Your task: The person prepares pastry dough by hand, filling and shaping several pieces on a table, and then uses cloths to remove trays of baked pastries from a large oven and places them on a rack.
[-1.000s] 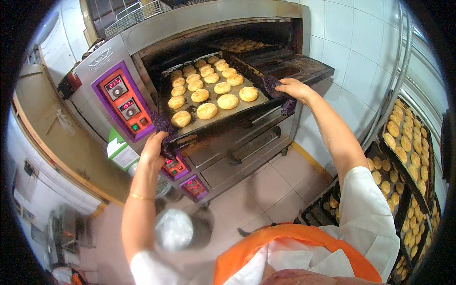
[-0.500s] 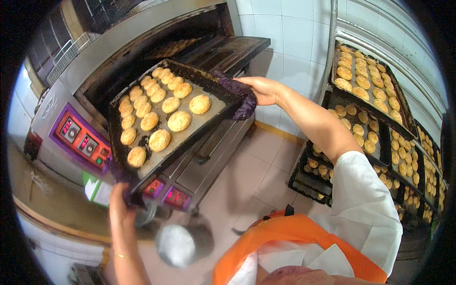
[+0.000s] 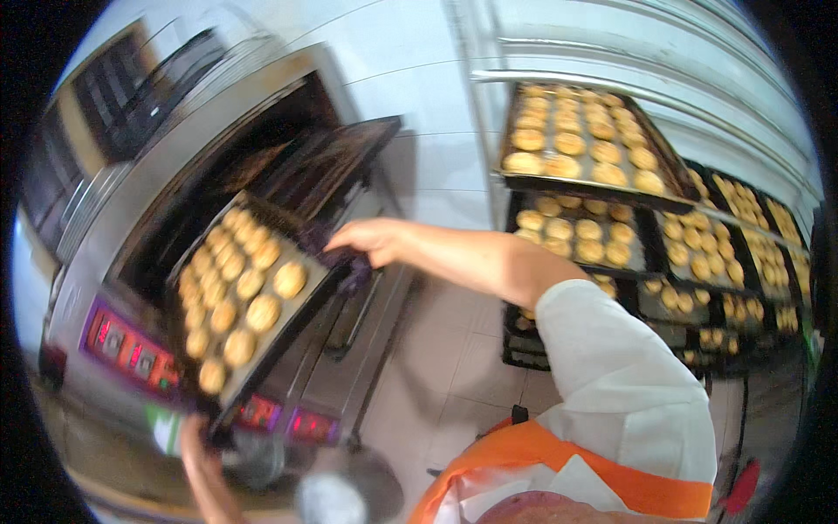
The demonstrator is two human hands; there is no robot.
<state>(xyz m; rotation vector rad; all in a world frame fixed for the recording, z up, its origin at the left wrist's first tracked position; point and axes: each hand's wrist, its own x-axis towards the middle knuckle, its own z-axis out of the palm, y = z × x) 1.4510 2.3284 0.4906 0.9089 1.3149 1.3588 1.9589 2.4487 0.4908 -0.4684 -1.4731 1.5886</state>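
White fabric sleeve (image 3: 624, 375), blurred left hand (image 3: 195, 444) at tray's near corner, finger closure unclear, right hand (image 3: 374, 242) with fingers curled round crumpled purple cloth (image 3: 353, 272), rimmed dark metal tray (image 3: 278, 356) of round golden pastries (image 3: 250, 283), boxy steel oven (image 3: 320, 59) beyond.

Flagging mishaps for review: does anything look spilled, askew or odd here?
Nothing clearly stands out. The round golden pastries sit on the black rectangular metal tray, none visibly spilled. The right hand holds one end through dark purple cloth; the blurred left hand is at the other. Blur could hide small damage.
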